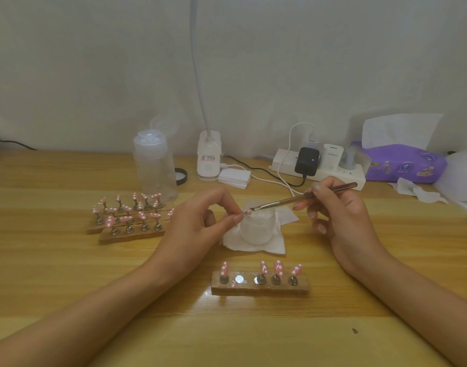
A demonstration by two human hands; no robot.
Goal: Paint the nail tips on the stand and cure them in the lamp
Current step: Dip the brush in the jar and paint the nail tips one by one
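The left hand [198, 221] pinches one pink nail tip [248, 212] between thumb and forefinger over a white jar [257, 229], while the right hand [338, 215] pinches a thin brush [303, 198] in its fingers [302, 205], bristles touching that tip. The near stand [260, 287] carries four dotted tips, with one socket [239, 279] bare. Further stands [131, 229] on the counter [68, 274] are full of dotted tips, so painting looks nearly done; curing seems yet to come

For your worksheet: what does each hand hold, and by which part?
Left hand pinches a nail tip by one end; right hand holds the brush mid-handle.
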